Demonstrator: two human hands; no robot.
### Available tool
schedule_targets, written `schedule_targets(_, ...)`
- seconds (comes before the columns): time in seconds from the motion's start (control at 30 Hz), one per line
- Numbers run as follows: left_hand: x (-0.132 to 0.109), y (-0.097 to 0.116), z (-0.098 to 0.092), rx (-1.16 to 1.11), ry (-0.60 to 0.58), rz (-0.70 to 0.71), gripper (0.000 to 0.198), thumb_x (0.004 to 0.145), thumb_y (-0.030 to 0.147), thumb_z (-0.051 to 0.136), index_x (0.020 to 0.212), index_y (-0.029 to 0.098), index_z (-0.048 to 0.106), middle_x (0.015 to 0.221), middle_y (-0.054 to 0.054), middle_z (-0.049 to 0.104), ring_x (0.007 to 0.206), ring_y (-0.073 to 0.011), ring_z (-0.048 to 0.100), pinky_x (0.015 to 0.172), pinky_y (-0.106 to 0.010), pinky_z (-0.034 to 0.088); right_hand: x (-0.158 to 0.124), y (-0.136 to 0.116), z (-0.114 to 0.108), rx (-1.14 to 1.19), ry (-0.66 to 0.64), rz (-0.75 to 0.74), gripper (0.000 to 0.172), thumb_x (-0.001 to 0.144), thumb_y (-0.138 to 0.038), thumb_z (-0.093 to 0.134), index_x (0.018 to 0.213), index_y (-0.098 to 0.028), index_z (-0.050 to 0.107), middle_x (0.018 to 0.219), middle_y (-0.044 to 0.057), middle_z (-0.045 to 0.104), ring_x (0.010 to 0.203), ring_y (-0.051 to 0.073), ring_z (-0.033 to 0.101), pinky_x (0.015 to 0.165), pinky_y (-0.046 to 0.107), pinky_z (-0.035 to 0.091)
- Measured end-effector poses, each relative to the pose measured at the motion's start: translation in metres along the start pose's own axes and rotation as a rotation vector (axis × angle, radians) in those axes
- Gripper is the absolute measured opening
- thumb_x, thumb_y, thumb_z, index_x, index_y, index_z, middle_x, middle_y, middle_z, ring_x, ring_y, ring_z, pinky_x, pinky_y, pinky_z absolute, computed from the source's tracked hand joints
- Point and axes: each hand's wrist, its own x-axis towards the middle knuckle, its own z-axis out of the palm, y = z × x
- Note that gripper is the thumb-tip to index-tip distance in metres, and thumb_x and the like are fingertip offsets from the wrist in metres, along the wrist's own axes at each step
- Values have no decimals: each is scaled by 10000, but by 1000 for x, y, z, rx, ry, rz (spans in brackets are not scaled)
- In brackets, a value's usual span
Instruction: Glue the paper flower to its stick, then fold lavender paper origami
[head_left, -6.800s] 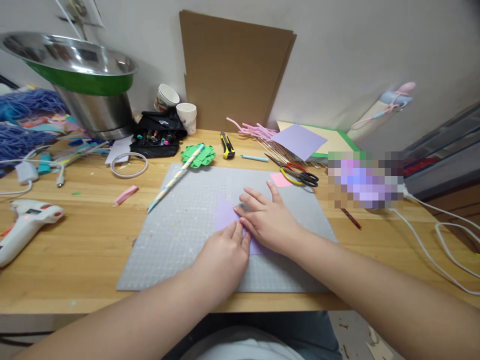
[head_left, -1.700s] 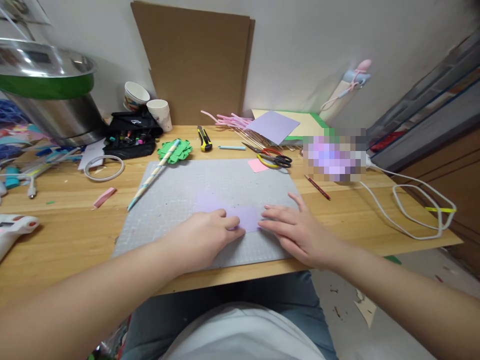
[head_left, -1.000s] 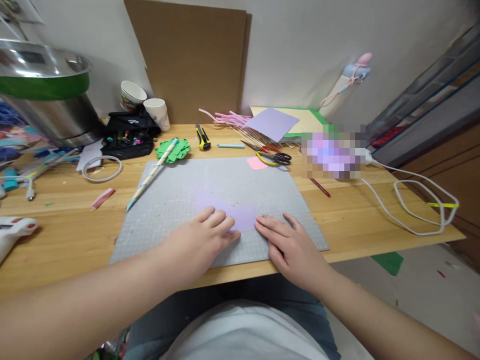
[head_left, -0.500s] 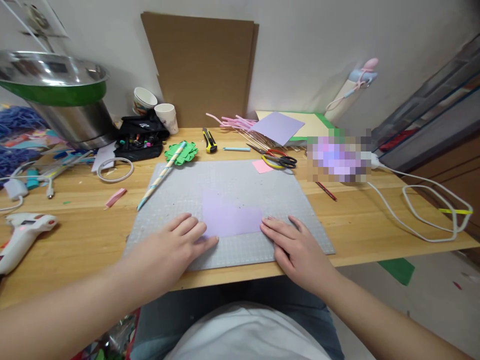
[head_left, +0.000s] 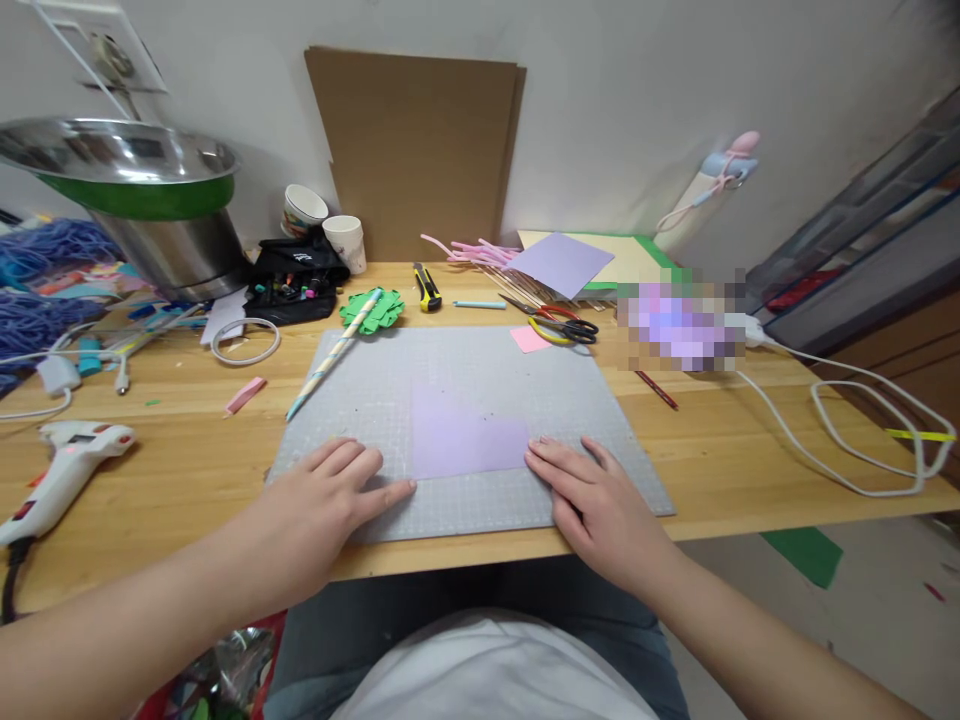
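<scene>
A sheet of light purple paper lies flat on the grey cutting mat. My left hand rests on the mat at the paper's left, one finger stretched out to its lower left corner. Flat on the paper's right edge lie the fingertips of my right hand, the thumb tucked lower on the mat. Neither hand grips anything. Along the mat's back edge are a small pink paper piece, scissors and a striped paper stick leaning on a green paper cutout.
At the left are a hot glue gun, a roll of tape and a steel bowl. Behind the mat lies a utility knife; a pencil is to its right. A white cable loops at the right.
My left hand has slid left, off the paper's left side, leaving one finger at the corner. My right hand stays at the right edge. The camera view has shifted slightly.
</scene>
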Motion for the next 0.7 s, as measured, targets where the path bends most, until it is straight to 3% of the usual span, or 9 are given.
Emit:
schedule_targets(0.13, 7, 6, 4, -48, 46, 89, 521, 767, 60, 496, 1245, 261, 556, 1069, -67, 570, 1060, -263, 489, 942, -402, 373, 0, 0, 1, -5, 6, -6, 500, 855, -106, 387, 1335, -198, 488, 1393, 60, 515, 1296, 192, 450, 1071, 519, 308)
schedule_targets(0.23, 15, 11, 13, -19, 96, 148, 622, 773, 53, 469, 1373, 210, 431, 1303, -88, 521, 1196, -265, 453, 996, -389, 344, 0, 0, 1, 2, 11, -7, 502, 849, -102, 390, 1331, -197, 494, 1390, 66, 519, 1294, 196, 452, 1070, 519, 310)
schedule_targets(0.3, 20, 11, 18, 1, 102, 162, 641, 767, 52, 465, 1390, 192, 407, 1350, -86, 505, 1214, -259, 456, 991, -376, 347, 0, 0, 0, 8, 8, -8, 505, 846, -103, 396, 1332, -197, 493, 1390, 65, 518, 1294, 196, 452, 1072, 518, 309)
schedule_targets(0.7, 16, 2, 16, 138, 140, 132, 421, 855, 166, 519, 1264, 263, 546, 1222, -28, 584, 1149, -263, 469, 983, -393, 287, 1, 0, 0, -5, 17, -19, 492, 854, -106, 395, 1328, -190, 496, 1382, 65, 527, 1282, 194, 466, 1063, 525, 324)
